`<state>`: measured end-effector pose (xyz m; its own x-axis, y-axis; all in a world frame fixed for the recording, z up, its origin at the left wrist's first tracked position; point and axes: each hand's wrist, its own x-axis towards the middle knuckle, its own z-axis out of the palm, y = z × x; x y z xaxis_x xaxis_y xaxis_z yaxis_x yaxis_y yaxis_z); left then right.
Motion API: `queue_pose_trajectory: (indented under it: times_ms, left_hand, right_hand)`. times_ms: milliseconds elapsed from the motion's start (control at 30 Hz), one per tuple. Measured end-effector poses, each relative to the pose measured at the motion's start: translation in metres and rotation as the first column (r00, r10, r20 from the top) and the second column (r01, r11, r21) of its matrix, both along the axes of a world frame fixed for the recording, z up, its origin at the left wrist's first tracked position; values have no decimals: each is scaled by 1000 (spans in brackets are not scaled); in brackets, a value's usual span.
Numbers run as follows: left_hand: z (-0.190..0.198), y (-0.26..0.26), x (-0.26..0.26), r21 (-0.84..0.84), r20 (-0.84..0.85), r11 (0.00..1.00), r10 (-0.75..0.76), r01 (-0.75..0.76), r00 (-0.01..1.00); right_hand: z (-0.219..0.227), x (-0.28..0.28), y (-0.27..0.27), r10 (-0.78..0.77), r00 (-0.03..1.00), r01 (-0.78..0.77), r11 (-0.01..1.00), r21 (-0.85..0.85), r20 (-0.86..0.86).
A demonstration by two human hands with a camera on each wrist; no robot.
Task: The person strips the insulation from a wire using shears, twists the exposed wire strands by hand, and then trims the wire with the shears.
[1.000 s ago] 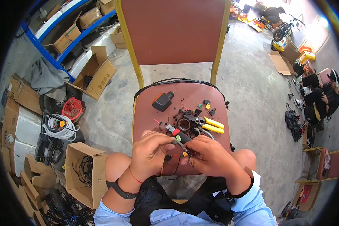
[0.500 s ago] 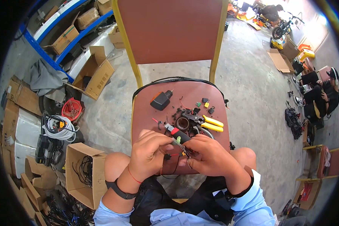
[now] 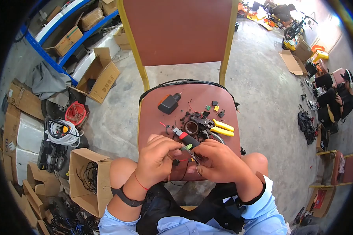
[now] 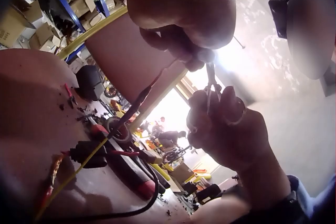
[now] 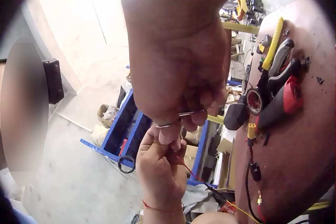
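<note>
Over the seat's front part, the left hand [image 3: 155,156] pinches the end of a thin wire [image 4: 157,79], which runs down through a dark sleeve [image 4: 134,107]. Close beside it, the right hand [image 3: 219,160] grips a small metal tool [image 4: 211,79], apparently scissors, whose tip reaches the left fingertips. The exact contact between tool and wire is hidden by the fingers. A pale green piece [image 3: 189,146] shows between the hands in the head view. A yellow connector [image 5: 252,131] on a dark cable lies on the seat, near a red-and-black handled tool [image 3: 187,138].
The red chair seat [image 3: 151,117] also bears yellow-handled pliers [image 3: 222,127], a tape roll [image 3: 191,127], a black-and-orange block [image 3: 168,103] and small connectors. An open carton [image 3: 104,192] stands left of the knees. Blue shelving [image 3: 68,55] is at the back left; a seated person [image 3: 343,98] is at right.
Both hands stay almost in place, with the metal tool still between them. The pale green piece appears slightly shifted or turned. The head view has moved a little.
</note>
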<state>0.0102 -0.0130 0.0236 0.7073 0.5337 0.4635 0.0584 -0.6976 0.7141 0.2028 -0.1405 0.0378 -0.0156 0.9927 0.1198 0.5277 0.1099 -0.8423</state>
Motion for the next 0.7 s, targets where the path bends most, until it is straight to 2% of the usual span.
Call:
queue_pose_trajectory:
  times_ms: [267, 367, 567, 700]
  left_hand:
    - [-1, 3, -2, 31, -3, 999, -22, 22, 1000]
    - [-1, 3, -2, 17, -6, 1000, -25, 25, 1000]
    - [-3, 2, -2, -58, 12, 998, -23, 24, 1000]
    - [1, 2, -1, -43, -1, 998, -36, 35, 999]
  right_hand:
    - [3, 2, 1, 55, 998, -54, 996, -70, 14]
    - [1, 2, 0, 50, 999, -50, 999, -5, 7]
    - [2, 3, 1, 63, 998, -62, 998, -13, 31]
    - [0, 1, 2, 47, 999, -48, 998, 29, 2]
